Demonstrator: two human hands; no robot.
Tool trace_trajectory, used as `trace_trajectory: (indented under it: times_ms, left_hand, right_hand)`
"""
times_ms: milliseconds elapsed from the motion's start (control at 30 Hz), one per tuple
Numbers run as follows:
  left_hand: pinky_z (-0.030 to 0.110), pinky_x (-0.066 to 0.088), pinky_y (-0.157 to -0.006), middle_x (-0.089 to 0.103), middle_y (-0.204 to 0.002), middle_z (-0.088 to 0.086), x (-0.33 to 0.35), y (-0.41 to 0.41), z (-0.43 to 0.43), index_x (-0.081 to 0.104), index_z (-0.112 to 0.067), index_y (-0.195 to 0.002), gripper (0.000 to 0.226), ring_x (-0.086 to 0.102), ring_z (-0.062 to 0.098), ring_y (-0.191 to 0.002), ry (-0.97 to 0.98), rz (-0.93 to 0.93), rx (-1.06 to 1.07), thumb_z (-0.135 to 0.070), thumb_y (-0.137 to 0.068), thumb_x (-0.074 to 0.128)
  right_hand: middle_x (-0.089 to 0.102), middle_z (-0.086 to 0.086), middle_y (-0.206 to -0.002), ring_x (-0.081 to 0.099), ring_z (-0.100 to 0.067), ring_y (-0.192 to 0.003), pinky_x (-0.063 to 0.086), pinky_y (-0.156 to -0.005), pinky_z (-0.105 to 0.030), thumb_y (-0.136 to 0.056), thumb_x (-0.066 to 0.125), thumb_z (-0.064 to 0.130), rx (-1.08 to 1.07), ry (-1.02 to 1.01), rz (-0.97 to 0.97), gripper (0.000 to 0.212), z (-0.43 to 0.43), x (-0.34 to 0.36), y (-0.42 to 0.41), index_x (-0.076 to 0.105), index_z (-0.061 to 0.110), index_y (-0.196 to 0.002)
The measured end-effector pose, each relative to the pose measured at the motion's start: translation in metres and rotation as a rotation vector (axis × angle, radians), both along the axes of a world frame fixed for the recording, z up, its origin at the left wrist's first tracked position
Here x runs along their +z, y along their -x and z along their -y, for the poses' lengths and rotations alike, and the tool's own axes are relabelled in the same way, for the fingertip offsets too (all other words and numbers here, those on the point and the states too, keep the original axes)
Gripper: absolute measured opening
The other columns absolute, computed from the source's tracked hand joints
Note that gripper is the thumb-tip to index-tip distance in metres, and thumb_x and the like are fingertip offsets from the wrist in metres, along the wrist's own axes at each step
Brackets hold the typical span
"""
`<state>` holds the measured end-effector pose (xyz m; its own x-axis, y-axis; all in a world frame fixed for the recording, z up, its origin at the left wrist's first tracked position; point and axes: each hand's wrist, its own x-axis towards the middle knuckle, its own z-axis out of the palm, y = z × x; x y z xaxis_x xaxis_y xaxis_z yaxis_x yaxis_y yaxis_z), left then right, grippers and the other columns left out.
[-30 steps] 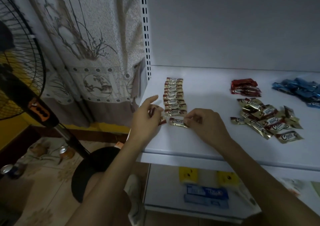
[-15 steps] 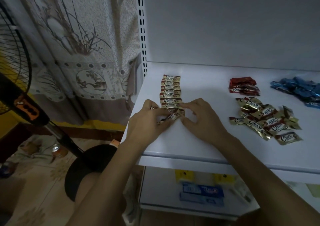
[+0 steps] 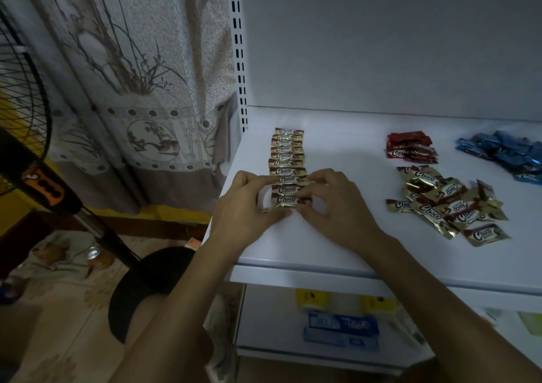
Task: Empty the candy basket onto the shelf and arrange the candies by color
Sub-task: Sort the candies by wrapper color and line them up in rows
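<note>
On the white shelf (image 3: 337, 247) a neat column of gold Choco candies (image 3: 286, 155) runs from back to front at the left. My left hand (image 3: 247, 206) and my right hand (image 3: 331, 203) meet at the column's near end, fingers curled and pinching the two ends of the nearest gold candy (image 3: 286, 200). A loose heap of gold candies (image 3: 445, 203) lies to the right. Behind it sit a small red pile (image 3: 410, 146) and, at the far right, a blue pile (image 3: 504, 154). No basket is in view.
A slotted shelf upright (image 3: 238, 51) and a patterned curtain (image 3: 132, 89) stand at the left. A standing fan (image 3: 26, 136) with a black base (image 3: 146, 283) is on the floor beside cans. A lower shelf holds yellow and blue packets (image 3: 341, 324).
Both hands moved the gold candy back to the near end of the column and closed in on its ends. The view shifted slightly left.
</note>
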<state>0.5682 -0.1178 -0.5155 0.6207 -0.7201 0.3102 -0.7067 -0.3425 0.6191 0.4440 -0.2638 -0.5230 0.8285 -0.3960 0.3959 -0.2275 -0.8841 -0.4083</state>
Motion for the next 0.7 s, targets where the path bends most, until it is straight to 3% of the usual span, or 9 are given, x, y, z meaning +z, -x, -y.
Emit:
trace_trajectory:
  times_ms: [133,267,533,633,700]
  left_hand:
    - [0.026,0.046,-0.081,0.049,-0.11,-0.006,-0.001,-0.001,0.002,0.058,-0.03,-0.128,0.054,0.049,0.007,-0.098,0.077,-0.056,0.033,-0.039,-0.078,0.076]
    - [0.022,0.042,-0.078,0.053,-0.104,-0.001,0.001,-0.005,0.001,0.063,-0.022,-0.12,0.038,0.051,0.008,-0.094,0.219,-0.139,0.094,-0.032,-0.084,0.072]
    - [0.038,0.055,-0.081,0.056,-0.102,-0.001,-0.002,-0.007,-0.001,0.064,-0.023,-0.115,0.025,0.058,0.012,-0.093,0.312,-0.224,0.079,-0.034,-0.092,0.061]
    - [0.016,0.052,-0.069,0.059,-0.101,-0.002,0.01,-0.003,0.001,0.064,-0.019,-0.111,0.022,0.06,0.001,-0.084,0.493,-0.438,0.113,-0.018,-0.102,0.044]
    - [0.007,0.041,-0.054,0.057,-0.091,-0.004,0.022,0.003,0.009,0.063,-0.015,-0.109,0.029,0.056,0.003,-0.07,0.601,-0.586,0.136,-0.01,-0.102,0.036]
  right_hand:
    - [0.059,-0.002,-0.12,0.056,-0.021,-0.106,0.045,-0.089,-0.04,-0.082,0.066,0.035,0.014,-0.037,-0.027,0.036,0.002,0.0,-0.004,0.066,0.02,-0.114]
    - [0.063,0.0,-0.118,0.058,-0.018,-0.103,0.042,-0.086,-0.028,-0.085,0.063,0.032,0.065,-0.09,-0.029,0.032,0.004,0.0,-0.007,0.068,0.018,-0.113]
    - [0.064,-0.001,-0.116,0.057,-0.019,-0.101,0.043,-0.086,-0.028,-0.081,0.056,0.039,0.059,-0.095,0.021,0.04,0.001,-0.006,-0.013,0.067,0.018,-0.113]
    - [0.065,0.006,-0.104,0.058,-0.008,-0.095,0.044,-0.084,-0.022,-0.085,0.059,0.042,0.036,-0.135,0.198,0.032,-0.006,0.008,-0.009,0.068,0.02,-0.106]
    - [0.067,0.013,-0.088,0.059,0.0,-0.081,0.044,-0.073,-0.012,-0.083,0.058,0.056,0.058,-0.366,0.258,0.036,-0.022,0.027,-0.004,0.068,0.023,-0.093]
